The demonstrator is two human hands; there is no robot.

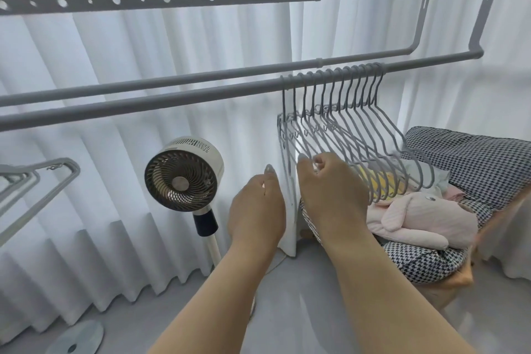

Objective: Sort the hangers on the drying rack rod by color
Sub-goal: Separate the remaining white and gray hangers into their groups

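grey wire hangers (359,135) crowd the grey metal rod (172,100); my right fingers (319,164) pinch one's lower bar, left hand (258,210) relaxed, holding nothing.

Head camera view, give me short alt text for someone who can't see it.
A person's right hand grips the lower bar of grey hangers bunched on a drying rack rod, left hand open beside it; a standing fan and white curtains behind.
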